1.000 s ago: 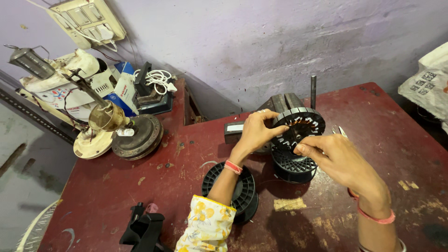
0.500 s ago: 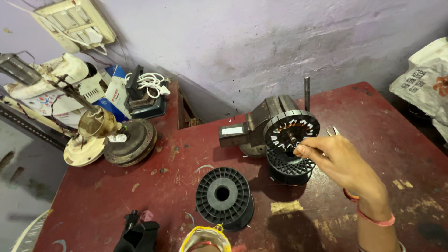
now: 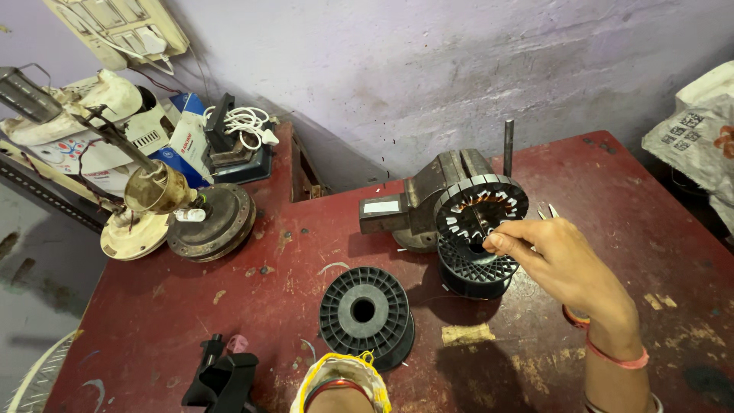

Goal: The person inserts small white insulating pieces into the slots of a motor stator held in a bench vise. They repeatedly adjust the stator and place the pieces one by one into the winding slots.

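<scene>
A round black motor stator with copper windings stands upright, fixed at a grey bench vise on the red table. My right hand reaches in from the right, its fingertips pinched on the stator's lower rim. Right below the stator sits a black ribbed spool. Another black empty spool lies flat nearer to me. Of my left arm only a yellow-edged sleeve cuff with a red bangle shows at the bottom edge; the hand itself is hidden.
Fan motor parts and a brass-coloured motor crowd the table's left end, with boxes and a white cable behind. A black tool lies bottom left. A metal rod stands behind the vise. A white sack sits far right.
My left hand has let go of the stator and drawn back toward me, out of sight. My right hand stays at the stator's rim.
</scene>
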